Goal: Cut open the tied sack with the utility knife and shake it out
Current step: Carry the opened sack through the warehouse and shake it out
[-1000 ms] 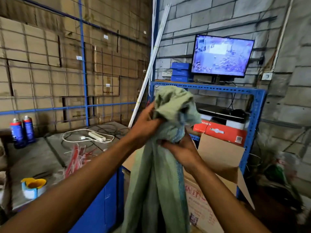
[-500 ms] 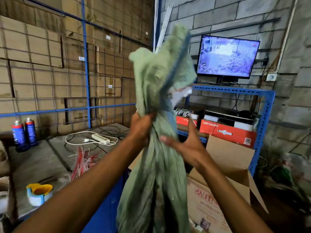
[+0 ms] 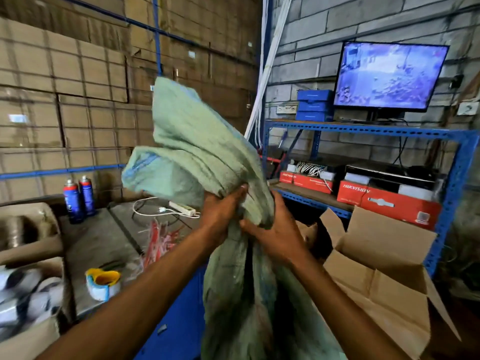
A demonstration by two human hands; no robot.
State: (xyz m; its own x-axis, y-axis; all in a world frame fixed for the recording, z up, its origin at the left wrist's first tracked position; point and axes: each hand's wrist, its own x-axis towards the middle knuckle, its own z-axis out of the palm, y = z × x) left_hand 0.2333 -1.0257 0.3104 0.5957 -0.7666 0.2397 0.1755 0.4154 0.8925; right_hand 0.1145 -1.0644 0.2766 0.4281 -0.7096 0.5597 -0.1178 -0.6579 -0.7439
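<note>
Sack (image 3: 197, 152) held upright, bunched at mid-length in both hands. Left hand (image 3: 220, 214) and right hand (image 3: 275, 235) touching, each grip closed round the gathered cloth. Upper part flopped above the fists, lower part hanging below, beside worktop (image 3: 98, 245) and open box (image 3: 384, 268).

Sack (image 3: 197, 141): pale green woven fabric, one blue stripe near an edge.
Held upright in mid-air, bunched at its middle; upper part flops over to the left, crumpled; lower part hangs limp downward.
</note>
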